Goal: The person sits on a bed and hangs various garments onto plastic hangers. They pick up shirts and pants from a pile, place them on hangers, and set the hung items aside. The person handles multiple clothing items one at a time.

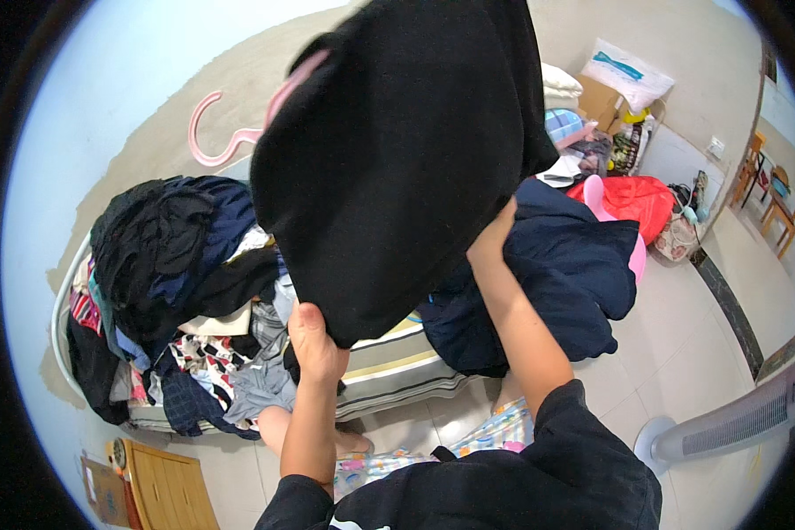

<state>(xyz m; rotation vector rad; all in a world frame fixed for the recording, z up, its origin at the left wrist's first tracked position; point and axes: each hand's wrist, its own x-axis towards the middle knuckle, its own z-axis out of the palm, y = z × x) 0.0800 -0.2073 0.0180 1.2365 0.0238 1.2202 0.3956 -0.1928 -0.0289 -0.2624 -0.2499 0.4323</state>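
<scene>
Black garment held up in mid-air, filling the upper centre, hung on a pink hanger whose hook juts out at its 9 o'clock. Left hand sits at the garment's 7 o'clock, fingers closed, pinching the lower hem. Right hand at the garment's 4 o'clock edge; fingers lie behind the cloth, so the grip cannot be told. Below the garment, a striped mattress. At 9 o'clock of the left hand, a pile of mixed clothes. At 3 o'clock of the right hand, a navy garment, then a red bag. White standing fan at 4 o'clock.
</scene>
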